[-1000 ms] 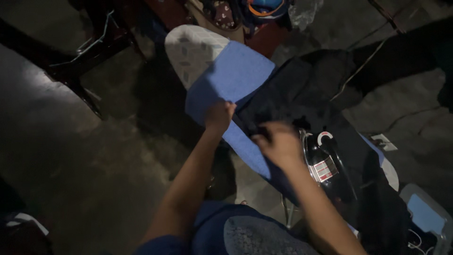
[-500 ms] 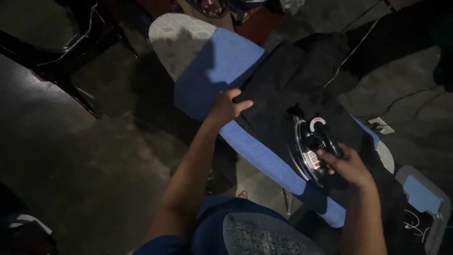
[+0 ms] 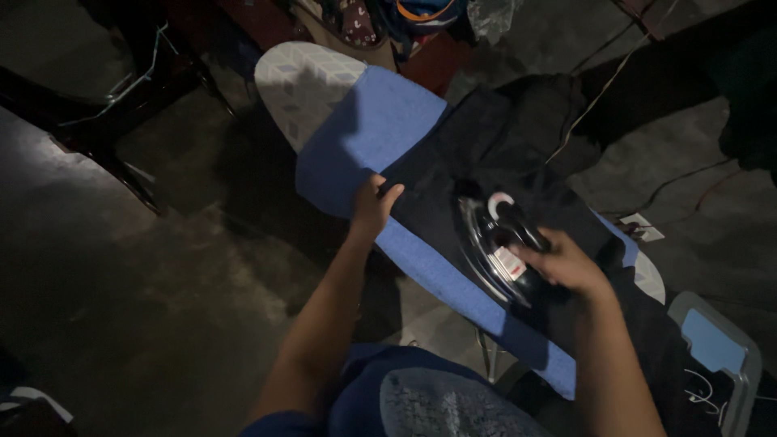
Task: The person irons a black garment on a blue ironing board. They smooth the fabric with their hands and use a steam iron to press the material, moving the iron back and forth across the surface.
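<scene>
On top of the ironing board (image 3: 421,251) lies a dark cloth (image 3: 477,154). The board has a blue cover, and its far round tip is white with a light pattern. The cloth is spread over the middle of the board and hangs off the far side.

The left hand (image 3: 371,209) rests at the near corner of the dark cloth. Its fingers are bent and pinch the cloth edge, right where the cloth meets the blue cover. The arm reaches out from the bottom of the view.

The right hand (image 3: 566,265) is wrapped around the handle of a black iron (image 3: 498,243). The fingers are closed tight on the handle. The iron sits flat on the dark cloth, near the middle of the board. It has a shiny metal edge and a small round dial with red and white on it. Its point faces away toward the far tip of the board.

A thin cord (image 3: 599,97) runs over the gray floor beyond the board. A light blue stool (image 3: 716,348) stands at the right, close to the near end of the board. Dark furniture legs (image 3: 113,137) stand on the floor to the left. The room is dim, so small things at the top are hard to make out.
</scene>
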